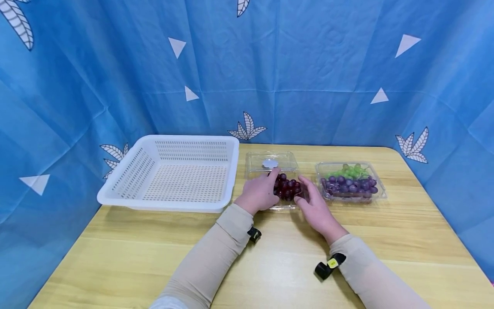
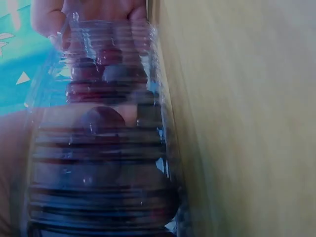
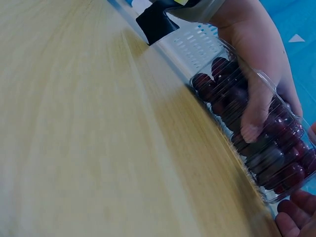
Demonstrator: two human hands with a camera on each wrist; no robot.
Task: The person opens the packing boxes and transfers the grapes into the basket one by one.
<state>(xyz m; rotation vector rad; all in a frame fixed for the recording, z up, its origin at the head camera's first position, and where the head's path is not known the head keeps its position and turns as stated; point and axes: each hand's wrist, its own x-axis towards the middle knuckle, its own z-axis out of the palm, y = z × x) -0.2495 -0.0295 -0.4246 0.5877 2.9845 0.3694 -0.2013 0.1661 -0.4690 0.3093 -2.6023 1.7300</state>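
A clear plastic clamshell box (image 3: 229, 131) holding a bunch of dark red grapes (image 1: 287, 187) sits at the table's middle. Its lid (image 1: 252, 161) is folded open toward the back, a pale label on it. My left hand (image 1: 259, 192) reaches into the box from the left and holds the bunch; through the wall in the right wrist view, the thumb (image 3: 253, 123) lies against the grapes. At the box's right end is my right hand (image 1: 315, 210), thumb and fingers spread apart beside the grapes. In the left wrist view, its fingers (image 2: 136, 12) show beyond the ribbed wall.
A white slotted basket (image 1: 231, 189) stands left of the box. To the right, another clear box (image 1: 382, 193) contains green grapes (image 1: 349, 171) and purple grapes (image 1: 349, 185). Behind the wooden table (image 1: 115, 262) hangs a blue curtain (image 1: 316, 64).
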